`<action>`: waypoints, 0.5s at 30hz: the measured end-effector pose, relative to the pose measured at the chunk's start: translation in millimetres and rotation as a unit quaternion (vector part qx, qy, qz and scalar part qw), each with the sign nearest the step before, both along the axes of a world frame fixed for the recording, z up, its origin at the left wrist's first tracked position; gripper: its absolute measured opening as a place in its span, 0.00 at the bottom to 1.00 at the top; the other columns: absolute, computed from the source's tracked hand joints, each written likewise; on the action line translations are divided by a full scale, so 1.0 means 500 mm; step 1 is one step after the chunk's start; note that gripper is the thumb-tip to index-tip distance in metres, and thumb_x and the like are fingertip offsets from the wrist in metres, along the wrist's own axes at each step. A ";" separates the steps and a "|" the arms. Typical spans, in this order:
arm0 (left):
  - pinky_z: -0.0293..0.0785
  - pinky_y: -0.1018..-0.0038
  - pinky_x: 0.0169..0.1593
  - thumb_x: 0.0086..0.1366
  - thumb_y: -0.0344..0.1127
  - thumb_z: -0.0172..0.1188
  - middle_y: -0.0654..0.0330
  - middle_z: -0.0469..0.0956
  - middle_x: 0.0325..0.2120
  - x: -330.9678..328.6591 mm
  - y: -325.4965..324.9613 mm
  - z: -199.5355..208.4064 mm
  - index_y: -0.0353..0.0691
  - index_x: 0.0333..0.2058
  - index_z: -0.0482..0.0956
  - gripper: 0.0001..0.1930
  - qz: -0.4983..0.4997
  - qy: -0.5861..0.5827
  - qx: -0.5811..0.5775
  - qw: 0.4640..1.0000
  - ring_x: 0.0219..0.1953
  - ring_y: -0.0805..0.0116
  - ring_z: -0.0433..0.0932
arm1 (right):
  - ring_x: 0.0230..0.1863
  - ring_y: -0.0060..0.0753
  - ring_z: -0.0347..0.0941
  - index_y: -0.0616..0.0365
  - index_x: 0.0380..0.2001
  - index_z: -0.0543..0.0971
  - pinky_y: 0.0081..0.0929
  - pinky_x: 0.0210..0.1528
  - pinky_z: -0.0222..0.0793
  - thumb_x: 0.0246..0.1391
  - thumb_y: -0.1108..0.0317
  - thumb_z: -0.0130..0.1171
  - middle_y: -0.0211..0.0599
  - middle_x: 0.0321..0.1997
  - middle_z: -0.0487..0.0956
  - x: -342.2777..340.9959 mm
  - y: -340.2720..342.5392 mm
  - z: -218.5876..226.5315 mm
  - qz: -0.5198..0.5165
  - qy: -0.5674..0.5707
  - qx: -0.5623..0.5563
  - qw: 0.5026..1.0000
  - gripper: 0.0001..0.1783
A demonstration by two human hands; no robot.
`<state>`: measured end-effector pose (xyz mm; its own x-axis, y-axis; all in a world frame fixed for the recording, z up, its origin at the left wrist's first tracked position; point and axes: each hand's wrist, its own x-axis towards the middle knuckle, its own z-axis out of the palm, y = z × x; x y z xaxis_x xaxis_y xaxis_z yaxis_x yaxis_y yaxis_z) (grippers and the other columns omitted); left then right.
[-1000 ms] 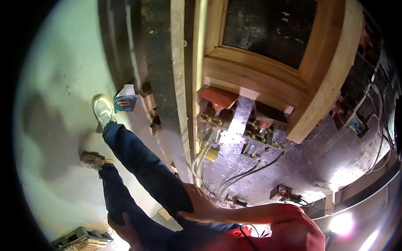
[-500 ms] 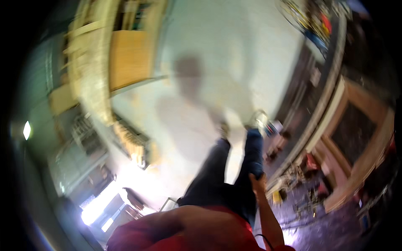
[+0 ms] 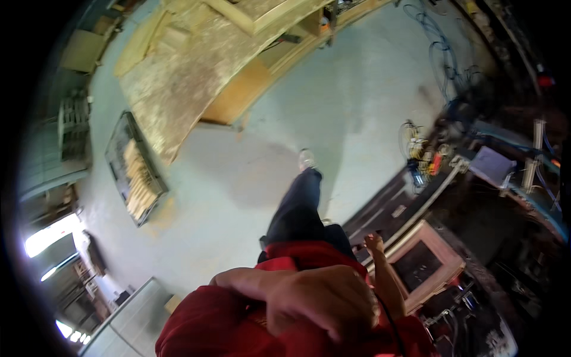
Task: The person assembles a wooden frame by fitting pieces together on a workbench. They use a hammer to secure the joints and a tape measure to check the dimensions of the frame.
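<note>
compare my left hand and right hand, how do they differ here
Position: the left hand is bent across in front of the red shirt, while the right hand is out at the side, near the wooden frame.
Size in view: the left hand looks much larger; the right hand looks small, farther from the camera.
Shared: both are bare. Whether either holds something small is unclear.

shirt (image 3: pixel 199 315): matt cloth | trousers (image 3: pixel 294 205): matt cloth | frame (image 3: pixel 439 281): smooth wood | tabletop (image 3: pixel 190 77): rough, blotched | floor (image 3: pixel 363 113): smooth
</note>
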<state>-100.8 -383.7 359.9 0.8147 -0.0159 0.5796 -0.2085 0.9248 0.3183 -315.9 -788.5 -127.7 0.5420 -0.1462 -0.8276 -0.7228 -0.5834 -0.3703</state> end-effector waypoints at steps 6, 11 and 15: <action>0.72 0.58 0.36 0.64 0.35 0.59 0.51 0.74 0.30 0.218 0.200 0.029 0.36 0.32 0.73 0.08 -0.054 -0.117 0.214 0.968 0.33 0.46 0.76 | 0.42 0.48 0.82 0.61 0.44 0.80 0.40 0.46 0.77 0.57 0.55 0.57 0.47 0.40 0.84 0.474 0.179 0.099 0.181 0.018 -0.054 0.982 0.21; 0.75 0.60 0.54 0.58 0.39 0.71 0.51 0.78 0.48 0.414 0.408 -0.092 0.40 0.51 0.78 0.23 -0.115 -0.005 0.521 0.846 0.51 0.49 0.77 | 0.47 0.49 0.81 0.59 0.45 0.80 0.39 0.50 0.75 0.58 0.57 0.60 0.48 0.43 0.84 0.830 0.349 0.146 0.252 -0.083 0.041 0.963 0.19; 0.75 0.72 0.50 0.64 0.26 0.64 0.60 0.80 0.47 0.569 0.627 -0.413 0.39 0.46 0.81 0.11 0.150 0.400 0.631 0.648 0.45 0.70 0.78 | 0.45 0.47 0.82 0.60 0.46 0.79 0.38 0.47 0.76 0.58 0.60 0.62 0.47 0.40 0.84 1.133 0.539 0.197 0.323 -0.183 0.065 0.926 0.17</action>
